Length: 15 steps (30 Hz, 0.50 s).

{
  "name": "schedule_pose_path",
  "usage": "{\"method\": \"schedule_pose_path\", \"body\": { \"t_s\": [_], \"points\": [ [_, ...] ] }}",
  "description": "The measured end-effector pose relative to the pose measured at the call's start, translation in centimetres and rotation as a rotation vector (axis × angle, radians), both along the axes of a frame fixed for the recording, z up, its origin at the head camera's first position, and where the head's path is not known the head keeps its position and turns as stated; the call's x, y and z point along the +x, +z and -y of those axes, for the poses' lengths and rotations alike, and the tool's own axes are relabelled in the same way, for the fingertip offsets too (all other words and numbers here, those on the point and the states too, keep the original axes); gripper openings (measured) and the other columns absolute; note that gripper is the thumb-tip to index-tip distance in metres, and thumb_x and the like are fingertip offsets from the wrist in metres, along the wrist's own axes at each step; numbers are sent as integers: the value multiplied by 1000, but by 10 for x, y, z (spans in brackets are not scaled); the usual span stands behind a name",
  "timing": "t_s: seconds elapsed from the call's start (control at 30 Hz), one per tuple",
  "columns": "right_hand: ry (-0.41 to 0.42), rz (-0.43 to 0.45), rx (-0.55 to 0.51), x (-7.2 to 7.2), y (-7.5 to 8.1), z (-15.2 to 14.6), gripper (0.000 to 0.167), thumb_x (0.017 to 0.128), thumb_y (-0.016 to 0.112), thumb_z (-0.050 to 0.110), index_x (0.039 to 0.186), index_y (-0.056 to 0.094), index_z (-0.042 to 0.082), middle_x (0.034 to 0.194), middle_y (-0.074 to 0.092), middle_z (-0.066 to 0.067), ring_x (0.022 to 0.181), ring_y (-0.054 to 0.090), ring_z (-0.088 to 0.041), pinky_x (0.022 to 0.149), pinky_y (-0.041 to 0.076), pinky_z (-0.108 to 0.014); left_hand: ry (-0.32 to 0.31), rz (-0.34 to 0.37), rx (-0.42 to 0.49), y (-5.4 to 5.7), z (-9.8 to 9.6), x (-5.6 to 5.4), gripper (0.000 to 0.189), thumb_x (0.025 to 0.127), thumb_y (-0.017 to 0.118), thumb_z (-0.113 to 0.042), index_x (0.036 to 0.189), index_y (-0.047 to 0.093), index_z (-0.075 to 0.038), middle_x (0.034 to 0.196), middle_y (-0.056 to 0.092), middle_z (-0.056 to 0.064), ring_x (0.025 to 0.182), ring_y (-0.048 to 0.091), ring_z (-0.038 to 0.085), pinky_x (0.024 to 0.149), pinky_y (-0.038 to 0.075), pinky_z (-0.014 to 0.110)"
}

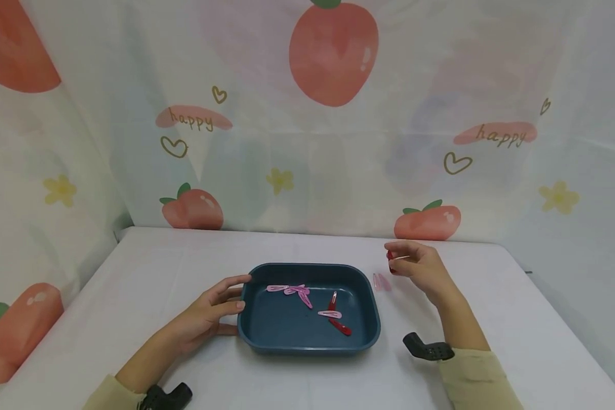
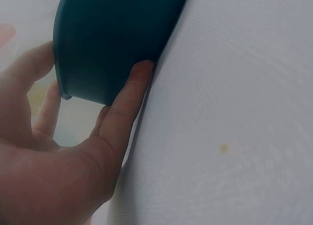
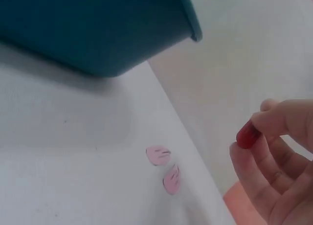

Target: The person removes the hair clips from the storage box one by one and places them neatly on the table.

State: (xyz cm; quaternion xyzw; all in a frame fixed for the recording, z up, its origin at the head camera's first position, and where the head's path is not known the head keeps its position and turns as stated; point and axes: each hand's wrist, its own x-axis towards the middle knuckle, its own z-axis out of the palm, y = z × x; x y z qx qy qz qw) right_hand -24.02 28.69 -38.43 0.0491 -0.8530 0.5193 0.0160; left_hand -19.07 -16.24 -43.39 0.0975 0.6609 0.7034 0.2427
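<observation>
A dark blue-green rectangular tray (image 1: 307, 345) sits on the white table. My left hand (image 1: 205, 316) rests against its left end, fingers spread at the rim and wall; the left wrist view shows a fingertip low on the outer wall. In the air beyond the tray's right end, my right hand (image 1: 422, 270) pinches a red hair clip (image 3: 248, 135) between thumb and fingertips. Inside the tray lie several pink hair clips (image 1: 304, 298) at the back left, with a pale pink clip (image 1: 330, 314) and red clips (image 1: 340, 327) towards the right.
Two pale pink hair clips (image 3: 158, 155) lie on the table just right of the tray, below my right hand. A printed cloth (image 1: 333, 171) hangs along the table's back edge. Each wrist wears a black device (image 1: 427, 348).
</observation>
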Motion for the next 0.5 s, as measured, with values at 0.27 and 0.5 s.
{"method": "schedule_pose_path", "body": {
  "t_s": [0.27, 0.5],
  "points": [
    [-24, 59, 44, -5, -13, -10, 40, 95, 62, 6, 134, 58, -2, 118, 61, -27, 94, 68, -21, 80, 59, -26, 5, -2, -4, 1, 0, 2, 59, 100, 60, -16, 153, 36, -21, 160, 25, 22, 140, 36, 45, 94, 51, 60],
    [-38, 91, 114, -8, -23, -18, 38, 95, 62, 7, 133, 60, 0, 117, 64, -23, 94, 68, -22, 79, 58, -23, -8, -12, 6, 1, 0, 1, 58, 101, 59, -15, 153, 35, -20, 159, 25, 22, 139, 38, 43, 94, 51, 59]
  ]
}}
